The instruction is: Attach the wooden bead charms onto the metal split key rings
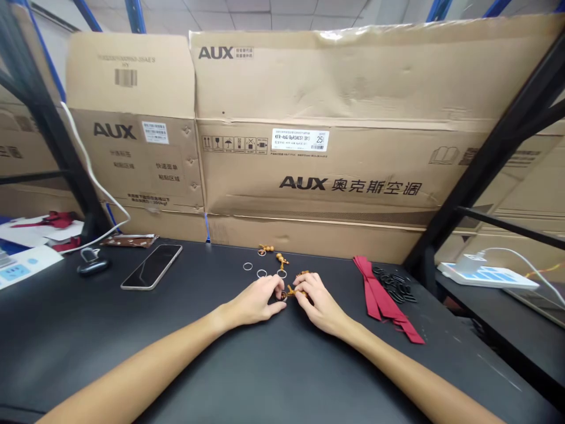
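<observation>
My left hand (258,301) pinches a metal split ring (283,296) just above the black tabletop. Close beside it, the fingers of my right hand (321,303) are closed on a small yellow-brown gourd-shaped charm (298,292), partly hidden by them. The charm's cord end reaches toward the ring; whether the two are joined I cannot tell. Behind my hands lie a gourd charm (267,248) with a ring, a second gourd charm (280,258) near another ring (281,274), and two loose rings, one silvery ring (248,266) at the left and another (262,273).
Red ribbon strips (375,288) and a pile of black cords or clips (395,284) lie to the right. A phone (152,268), a black earphone case (93,266) and a brown wrapper (130,240) are at the left. AUX cardboard (318,206) walls off the back.
</observation>
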### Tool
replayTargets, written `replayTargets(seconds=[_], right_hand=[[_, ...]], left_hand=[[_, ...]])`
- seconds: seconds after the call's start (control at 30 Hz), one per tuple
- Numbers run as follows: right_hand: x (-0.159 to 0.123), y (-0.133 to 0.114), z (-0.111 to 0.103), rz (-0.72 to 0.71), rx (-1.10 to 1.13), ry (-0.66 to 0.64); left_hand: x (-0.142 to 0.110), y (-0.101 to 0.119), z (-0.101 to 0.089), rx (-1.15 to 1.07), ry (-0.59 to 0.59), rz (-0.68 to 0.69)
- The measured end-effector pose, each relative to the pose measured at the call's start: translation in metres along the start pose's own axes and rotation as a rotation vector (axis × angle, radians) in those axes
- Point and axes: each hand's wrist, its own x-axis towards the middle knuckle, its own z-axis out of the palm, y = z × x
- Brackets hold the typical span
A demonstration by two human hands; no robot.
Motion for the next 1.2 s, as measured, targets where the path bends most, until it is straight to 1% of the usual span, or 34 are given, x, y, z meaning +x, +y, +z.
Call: replayTargets(seconds=[0.13, 0.4, 0.63, 0.73, 0.87, 1.0, 1.07, 1.2], right_hand=[[0.001, -0.004, -0.002, -0.018, 0.019, -0.008], [0.001, -0.006, -0.004, -0.033, 0.034, -0.056], [0.0, 0.002, 0.003, 0.06, -0.146, 0.026], [0.0, 0.002, 0.003, 0.043, -0.162, 0.038], [-0.002, -0.004, -0.001, -0.026, -0.095, -0.014], [-0.002, -0.008, -0.005, -0.066, -0.062, -0.081], [-0.002, -0.007, -0.004, -0.067, -0.072, -0.065], [-0.001, -0.002, 0.0, -0.013, -0.163, 0.048]], left_hand=[[0.0, 0.0, 0.0, 0.091, -0.007, 0.032], [0.001, -0.001, 0.001, 0.148, -0.014, 0.124], [0.001, -0.002, 0.0, 0.106, -0.026, 0.17], [0.0, 0.0, 0.0, 0.119, -0.002, 0.149], [-0.001, 0.002, 0.0, 0.159, 0.037, 0.108], [0.0, 0.0, 0.001, 0.185, 0.038, 0.135], [0.0, 0.0, 0.001, 0.178, 0.029, 0.146], [0.0, 0.0, 0.0, 0.141, 0.013, 0.147]])
